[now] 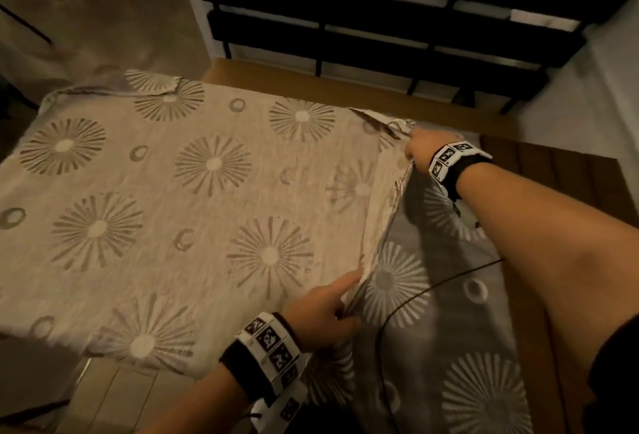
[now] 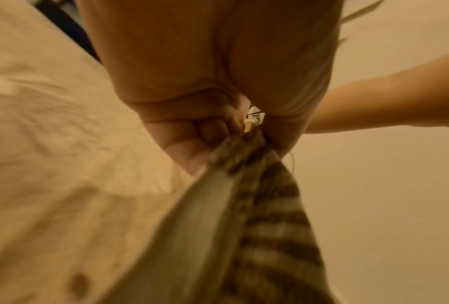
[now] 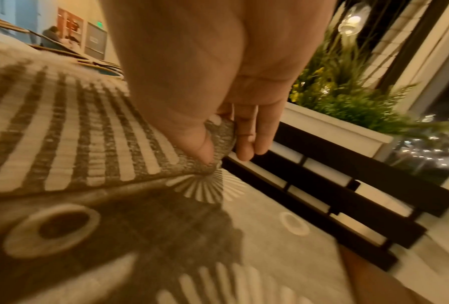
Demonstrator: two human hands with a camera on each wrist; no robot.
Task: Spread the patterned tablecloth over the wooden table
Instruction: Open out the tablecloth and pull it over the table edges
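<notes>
The patterned tablecloth (image 1: 193,191), beige with grey starbursts and rings, lies folded over itself on the wooden table (image 1: 345,91). Its grey reverse layer (image 1: 449,330) lies flat on the right half. My left hand (image 1: 332,309) grips the raised fold edge near me; in the left wrist view the fingers (image 2: 205,131) curl round bunched cloth (image 2: 257,205). My right hand (image 1: 420,148) pinches the same edge at the far end. The thumb (image 3: 200,144) and fingers (image 3: 246,139) clamp the cloth (image 3: 88,133) there. Most of the table is hidden under the cloth.
A dark slatted bench or chair back (image 1: 380,18) stands just beyond the table's far edge. A white planter with green plants (image 3: 348,102) sits behind it. A thin black cable (image 1: 415,298) trails over the grey cloth. Pale floor tiles (image 1: 114,395) show below the cloth's near-left edge.
</notes>
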